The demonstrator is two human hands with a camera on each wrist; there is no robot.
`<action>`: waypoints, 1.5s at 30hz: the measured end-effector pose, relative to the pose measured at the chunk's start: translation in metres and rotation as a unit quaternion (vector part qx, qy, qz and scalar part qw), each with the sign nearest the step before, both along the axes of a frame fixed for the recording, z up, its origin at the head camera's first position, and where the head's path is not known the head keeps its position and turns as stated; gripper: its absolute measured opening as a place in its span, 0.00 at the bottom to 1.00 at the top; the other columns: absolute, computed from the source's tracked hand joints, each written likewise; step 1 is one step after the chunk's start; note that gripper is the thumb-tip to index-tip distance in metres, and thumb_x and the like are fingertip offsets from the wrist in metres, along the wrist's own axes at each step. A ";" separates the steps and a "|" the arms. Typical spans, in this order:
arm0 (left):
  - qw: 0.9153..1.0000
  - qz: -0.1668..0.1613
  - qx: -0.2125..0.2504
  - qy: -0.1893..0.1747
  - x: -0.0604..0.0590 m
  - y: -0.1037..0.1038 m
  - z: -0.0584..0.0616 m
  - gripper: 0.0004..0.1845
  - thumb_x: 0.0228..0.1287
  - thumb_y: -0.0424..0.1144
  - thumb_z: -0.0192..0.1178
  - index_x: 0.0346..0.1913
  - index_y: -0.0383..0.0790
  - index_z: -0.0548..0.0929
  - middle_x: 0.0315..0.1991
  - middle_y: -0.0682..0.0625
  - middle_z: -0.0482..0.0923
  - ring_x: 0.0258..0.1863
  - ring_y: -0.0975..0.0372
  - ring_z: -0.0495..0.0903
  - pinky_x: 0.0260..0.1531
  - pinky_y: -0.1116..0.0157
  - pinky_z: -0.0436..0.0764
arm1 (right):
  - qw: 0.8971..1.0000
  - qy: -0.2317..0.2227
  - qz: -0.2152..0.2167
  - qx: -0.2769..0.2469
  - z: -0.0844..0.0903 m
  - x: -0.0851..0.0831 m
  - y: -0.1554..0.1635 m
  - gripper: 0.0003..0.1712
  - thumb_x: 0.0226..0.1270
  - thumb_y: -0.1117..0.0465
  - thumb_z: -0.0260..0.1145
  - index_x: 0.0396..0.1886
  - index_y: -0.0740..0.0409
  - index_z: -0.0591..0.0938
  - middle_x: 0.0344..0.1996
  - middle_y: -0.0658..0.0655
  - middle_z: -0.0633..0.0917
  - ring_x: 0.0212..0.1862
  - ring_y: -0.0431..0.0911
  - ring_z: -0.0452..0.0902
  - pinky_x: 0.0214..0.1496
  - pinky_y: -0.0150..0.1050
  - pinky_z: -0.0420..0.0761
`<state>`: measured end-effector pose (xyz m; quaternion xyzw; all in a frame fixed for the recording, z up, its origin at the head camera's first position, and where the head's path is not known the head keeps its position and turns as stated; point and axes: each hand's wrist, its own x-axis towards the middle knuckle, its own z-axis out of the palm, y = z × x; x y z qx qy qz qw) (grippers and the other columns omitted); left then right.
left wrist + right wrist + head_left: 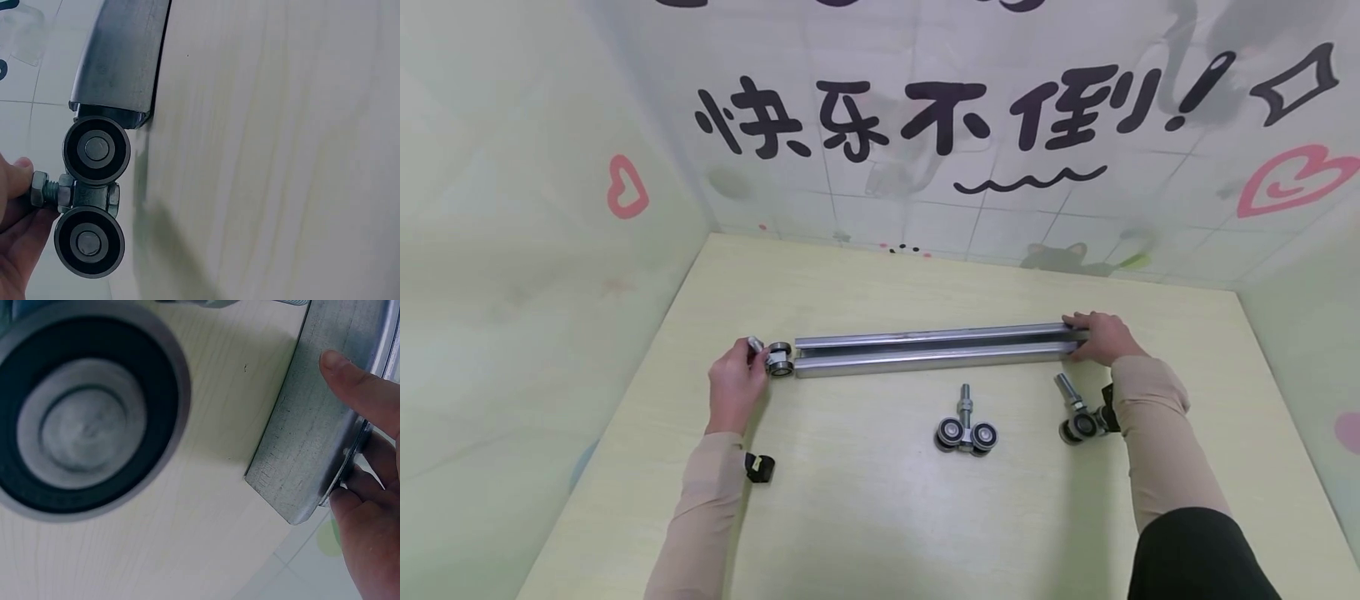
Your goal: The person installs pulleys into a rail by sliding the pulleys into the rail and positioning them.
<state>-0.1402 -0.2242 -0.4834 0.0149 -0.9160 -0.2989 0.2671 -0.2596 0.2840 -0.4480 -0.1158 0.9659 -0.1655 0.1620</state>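
My left hand pinches the threaded bolt of a metal roller trolley between thumb and fingers. In the left wrist view the trolley's bolt points toward the hand, and its upper wheel is right at the open end of the rail. The steel channel rail lies across the table with its slot facing up. At the rail's far right end my right hand grips it, thumb on the near side wall and fingers around the other side.
A second roller trolley lies in front of the rail, its bolt pointing away from me. Beside the right forearm is a third trolley, partly hidden by the sleeve. Printed sheets stand behind and beside the table.
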 end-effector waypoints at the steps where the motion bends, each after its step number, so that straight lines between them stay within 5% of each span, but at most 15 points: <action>1: 1.000 0.000 0.001 -0.004 0.000 0.001 0.000 0.08 0.56 0.27 0.60 0.33 0.22 0.75 0.27 0.31 0.79 0.29 0.43 0.81 0.28 0.56 0.82 | 1.000 0.001 0.000 0.000 0.000 0.000 0.000 0.40 0.42 0.66 0.72 0.59 0.67 0.68 0.60 0.73 0.64 0.58 0.72 0.56 0.59 0.61 0.61; 17: 0.999 -0.010 0.030 -0.040 -0.005 0.011 0.001 0.08 0.58 0.29 0.58 0.35 0.23 0.75 0.30 0.32 0.79 0.33 0.44 0.81 0.32 0.58 0.82 | 1.000 -0.003 -0.001 -0.002 -0.002 -0.002 0.001 0.40 0.42 0.66 0.72 0.59 0.67 0.68 0.60 0.72 0.64 0.57 0.72 0.57 0.59 0.61 0.62; 45: 0.999 -0.018 0.012 -0.040 -0.009 0.023 0.001 0.07 0.57 0.28 0.59 0.34 0.24 0.76 0.29 0.33 0.79 0.30 0.46 0.81 0.28 0.58 0.82 | 1.000 -0.009 0.001 -0.008 0.002 0.000 0.000 0.40 0.43 0.65 0.71 0.59 0.67 0.68 0.61 0.73 0.63 0.58 0.73 0.55 0.59 0.62 0.61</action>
